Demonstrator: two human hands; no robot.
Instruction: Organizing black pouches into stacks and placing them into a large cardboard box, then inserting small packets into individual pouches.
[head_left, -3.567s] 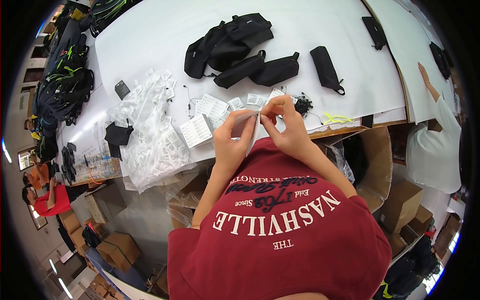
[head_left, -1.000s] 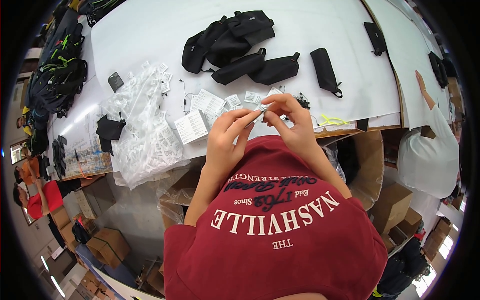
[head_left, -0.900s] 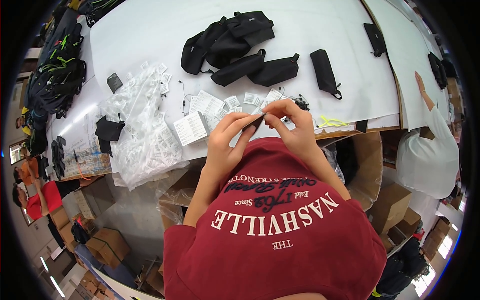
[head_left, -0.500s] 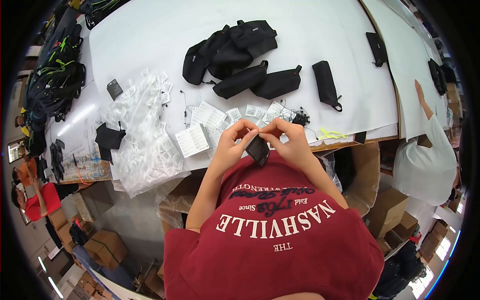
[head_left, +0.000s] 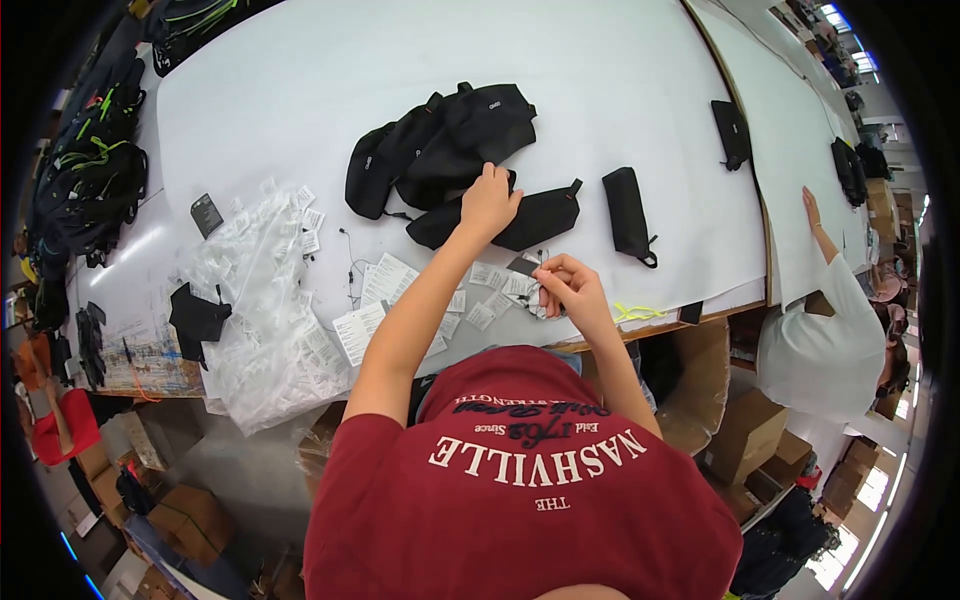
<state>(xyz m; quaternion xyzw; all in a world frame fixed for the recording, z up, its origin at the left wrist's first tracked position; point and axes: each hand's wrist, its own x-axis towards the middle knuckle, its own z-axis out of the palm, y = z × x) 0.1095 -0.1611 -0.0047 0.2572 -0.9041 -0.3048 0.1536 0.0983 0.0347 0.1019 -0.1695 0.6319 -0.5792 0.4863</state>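
Note:
My left hand (head_left: 489, 205) reaches up over the white table, its fingers closed on the end of a black zip pouch (head_left: 440, 227). Beside it lies a second black pouch (head_left: 548, 213). Just beyond is a heap of black pouches (head_left: 455, 135). My right hand (head_left: 574, 290) is nearer the table edge, pinching a small dark hang tag (head_left: 523, 265) between thumb and fingers. Loose white printed labels (head_left: 482, 314) lie under and beside this hand. Left of them are more label sheets (head_left: 392, 280) and a label stack (head_left: 358, 328).
Clear plastic bags with white labels (head_left: 265, 310) cover the table at left. A single black pouch (head_left: 627, 212) and a yellow-green cord (head_left: 637, 312) lie at right. Dark backpacks (head_left: 100, 170) are piled far left. Another person in a pale top (head_left: 820, 350) stands right, near cardboard boxes (head_left: 745, 435).
My hands were together before my chest, both at the dark tag. The left has let go of it and moved out to the pouches; the right has lowered the tag over the labels.

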